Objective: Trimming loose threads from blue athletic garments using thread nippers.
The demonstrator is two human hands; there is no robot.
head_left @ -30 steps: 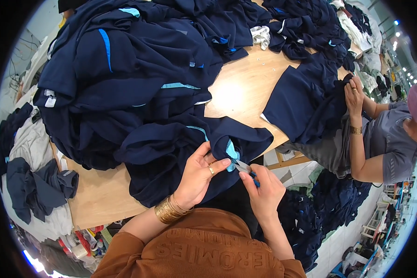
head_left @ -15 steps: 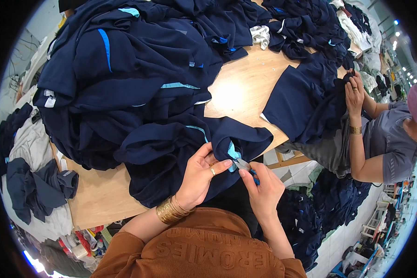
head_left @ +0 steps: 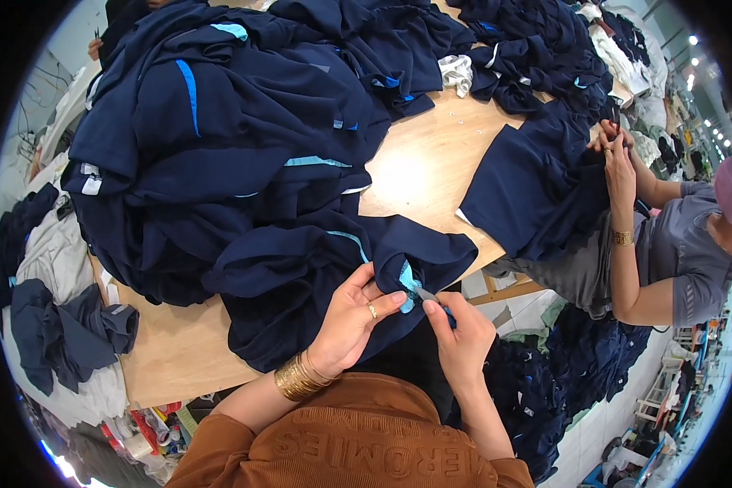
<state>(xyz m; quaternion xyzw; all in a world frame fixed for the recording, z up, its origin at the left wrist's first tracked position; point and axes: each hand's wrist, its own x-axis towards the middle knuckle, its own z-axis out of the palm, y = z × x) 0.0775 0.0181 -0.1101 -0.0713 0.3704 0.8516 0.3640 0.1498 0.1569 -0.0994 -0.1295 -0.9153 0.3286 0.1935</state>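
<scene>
Shows large raised capitals (head_left: 382,454) across the brown sweatshirt (head_left: 374,394) and small printed letters (head_left: 681,239) on the grey shirt (head_left: 695,281) at far right.

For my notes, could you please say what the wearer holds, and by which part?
Left hand: navy cloth garment, pinched at its light blue trim. Right hand: silver metal snips, by the blue handle.

at centre, the navy garment (head_left: 301,276) is matt cloth with a textured light-blue patch (head_left: 406,275); the scissors (head_left: 424,295) have metal blades. the worktop (head_left: 439,138) is smooth, slightly glossy wood.
</scene>
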